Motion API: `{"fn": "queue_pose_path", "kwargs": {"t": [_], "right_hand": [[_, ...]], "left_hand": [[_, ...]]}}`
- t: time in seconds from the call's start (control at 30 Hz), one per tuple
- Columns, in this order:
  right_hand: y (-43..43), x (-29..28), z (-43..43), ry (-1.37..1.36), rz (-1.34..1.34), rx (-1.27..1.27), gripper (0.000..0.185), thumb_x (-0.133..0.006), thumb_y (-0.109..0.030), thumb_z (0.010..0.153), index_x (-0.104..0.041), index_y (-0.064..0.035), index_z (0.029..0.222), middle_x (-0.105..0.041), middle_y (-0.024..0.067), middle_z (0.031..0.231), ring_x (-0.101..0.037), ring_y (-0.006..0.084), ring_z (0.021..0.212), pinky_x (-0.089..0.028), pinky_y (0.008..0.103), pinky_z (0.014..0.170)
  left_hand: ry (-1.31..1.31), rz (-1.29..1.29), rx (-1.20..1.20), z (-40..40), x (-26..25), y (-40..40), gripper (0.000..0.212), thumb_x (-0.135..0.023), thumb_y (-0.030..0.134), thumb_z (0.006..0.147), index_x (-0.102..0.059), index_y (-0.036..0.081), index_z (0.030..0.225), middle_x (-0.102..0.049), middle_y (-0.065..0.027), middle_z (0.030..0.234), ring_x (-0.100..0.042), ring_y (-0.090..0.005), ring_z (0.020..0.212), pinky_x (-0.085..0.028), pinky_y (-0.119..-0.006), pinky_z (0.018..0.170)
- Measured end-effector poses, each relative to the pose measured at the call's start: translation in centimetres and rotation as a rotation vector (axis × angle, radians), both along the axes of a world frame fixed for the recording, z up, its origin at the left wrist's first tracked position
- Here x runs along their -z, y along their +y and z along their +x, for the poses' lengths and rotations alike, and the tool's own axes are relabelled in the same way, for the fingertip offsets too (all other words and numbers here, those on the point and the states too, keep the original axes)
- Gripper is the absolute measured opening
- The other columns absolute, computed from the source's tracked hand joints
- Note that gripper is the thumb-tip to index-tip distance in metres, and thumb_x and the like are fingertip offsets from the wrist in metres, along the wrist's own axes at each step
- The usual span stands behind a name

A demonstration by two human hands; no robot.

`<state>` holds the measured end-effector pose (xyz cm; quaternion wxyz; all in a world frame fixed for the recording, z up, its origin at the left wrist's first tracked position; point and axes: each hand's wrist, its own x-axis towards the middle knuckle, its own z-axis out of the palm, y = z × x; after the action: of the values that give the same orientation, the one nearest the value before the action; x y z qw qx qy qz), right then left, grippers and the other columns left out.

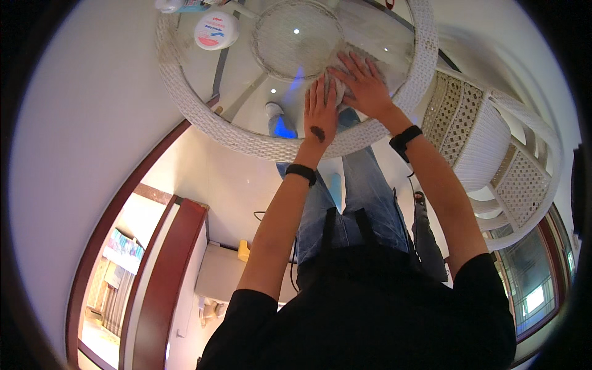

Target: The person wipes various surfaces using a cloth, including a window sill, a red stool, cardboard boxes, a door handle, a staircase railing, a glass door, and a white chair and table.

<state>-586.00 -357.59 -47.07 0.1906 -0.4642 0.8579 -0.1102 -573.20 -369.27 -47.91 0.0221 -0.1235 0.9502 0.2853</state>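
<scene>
A crumpled greyish cloth [341,88] lies on the glass top of a round table [249,108] with a white woven rim. My left hand [320,108] rests palm down on the cloth's left part, fingers pointing away from me. Just to its right, my right hand [363,88] presses flat on the cloth with its fingers spread. Both palms are hidden, and neither hand is closed around the cloth. A dark mark shows on the back of my left hand, and each wrist bears a black band.
A round white baby powder container [216,31] and a bottle [170,5] stand at the table's far left. A white woven chair [481,134] is at the right. Behind it, a person's dark-clad leg [428,240] shows. A reddish-brown door [169,282] is at lower left.
</scene>
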Motion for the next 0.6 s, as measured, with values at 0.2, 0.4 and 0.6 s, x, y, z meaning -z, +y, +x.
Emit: {"fn": "queue_pose_path", "kwargs": {"t": [0.2, 0.4, 0.6], "right_hand": [[-8.4, 1.9, 3.2, 0.153, -0.024, 0.313, 0.073, -0.066, -0.04, 0.077, -0.036, -0.0278, 0.142, -0.023, 0.0118, 0.153, -0.022, 0.0341, 0.14, -0.02, 0.0575, 0.109], [-14.2, 0.5, 12.2, 0.004, -0.117, 0.402, 0.074, -0.069, -0.034, 0.072, -0.04, -0.0253, 0.14, -0.026, 0.0109, 0.152, -0.021, 0.0331, 0.141, -0.02, 0.057, 0.109], [-13.7, -0.4, 16.9, -0.127, -0.269, 0.397, 0.048, -0.058, -0.022, 0.084, -0.051, -0.0179, 0.131, -0.031, 0.0057, 0.15, -0.025, 0.0267, 0.14, -0.018, 0.0492, 0.114]], "left_hand": [[0.185, 0.05, -0.042, -1.1, 0.6, -8.6, 0.058, -0.06, 0.005, 0.075, -0.047, 0.007, 0.132, -0.041, -0.0218, 0.136, -0.04, -0.0412, 0.124, -0.033, -0.048, 0.105], [0.08, 0.066, 0.021, 7.6, 0.5, -14.7, 0.059, -0.06, 0.006, 0.078, -0.044, 0.007, 0.134, -0.038, -0.0206, 0.14, -0.037, -0.0412, 0.128, -0.032, -0.05, 0.104], [-0.074, 0.037, 0.079, 14.2, -0.8, -14.3, 0.069, -0.058, 0.011, 0.083, -0.027, 0.0, 0.143, -0.024, -0.0262, 0.147, -0.024, -0.045, 0.135, -0.023, -0.053, 0.109]]}}
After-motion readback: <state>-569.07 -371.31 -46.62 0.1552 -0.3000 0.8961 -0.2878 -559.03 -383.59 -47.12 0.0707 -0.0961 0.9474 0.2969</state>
